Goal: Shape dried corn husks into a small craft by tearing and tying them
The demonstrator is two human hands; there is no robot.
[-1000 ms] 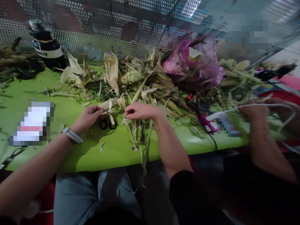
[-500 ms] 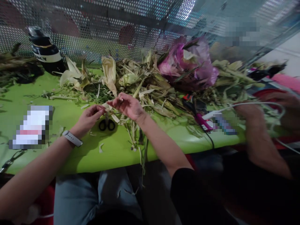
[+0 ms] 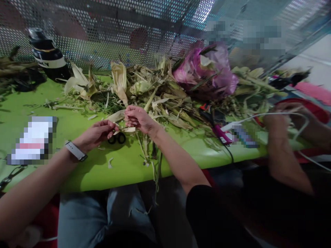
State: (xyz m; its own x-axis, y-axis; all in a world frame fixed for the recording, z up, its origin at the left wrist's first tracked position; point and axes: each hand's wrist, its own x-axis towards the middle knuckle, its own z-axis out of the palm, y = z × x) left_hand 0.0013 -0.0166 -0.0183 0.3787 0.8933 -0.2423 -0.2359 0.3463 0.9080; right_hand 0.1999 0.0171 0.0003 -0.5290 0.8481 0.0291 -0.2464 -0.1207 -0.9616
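Note:
Over the green table point(image 3: 124, 168), my left hand point(image 3: 96, 134), with a white watch at the wrist, pinches one end of a pale dry corn husk strip point(image 3: 117, 117). My right hand point(image 3: 138, 119) has its fingers closed on the same strip, close beside the left. Black scissors point(image 3: 117, 138) lie on the table right under both hands. A heap of corn husks point(image 3: 160, 93) spreads just behind them.
A black bottle point(image 3: 48, 55) stands at the back left against a perforated metal screen point(image 3: 103, 31). A pink-purple bag point(image 3: 207, 72) rests on the husk heap. At the right, another person's hands point(image 3: 279, 122) handle a white cable near a pink tool point(image 3: 223, 134).
My right hand has moved left from the husk pile and closed on the strip next to my left hand. The camera has shifted a little.

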